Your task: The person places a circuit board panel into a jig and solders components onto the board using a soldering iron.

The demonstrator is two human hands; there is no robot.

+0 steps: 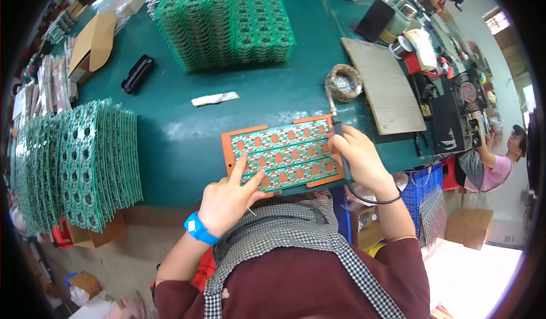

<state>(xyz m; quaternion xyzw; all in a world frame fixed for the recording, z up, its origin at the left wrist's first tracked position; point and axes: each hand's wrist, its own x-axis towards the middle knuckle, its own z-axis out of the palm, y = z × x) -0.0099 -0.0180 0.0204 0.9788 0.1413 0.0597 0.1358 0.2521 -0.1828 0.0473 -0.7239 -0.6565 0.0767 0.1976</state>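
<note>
A green circuit board panel (304,153) with rows of round openings lies in an orange-brown fixture (228,143) at the table's near edge. My left hand (224,205) has its index and middle fingers spread, their tips on the panel's left part. A thin wire-like piece shows by its thumb; whether the hand holds it I cannot tell. My right hand (358,157) is closed round a soldering iron (336,126) over the panel's right end. The iron's metal tip points away from me, beside a round, rough-rimmed pot (345,83) with silvery stuff inside.
Green panels stand in a tall stack (196,29) at the back and a row (85,159) at left. A black case (137,74) and a white strip (215,99) lie between. Right are a board (384,88), solder spool (401,47) and pliers (421,142). Two people work farther right.
</note>
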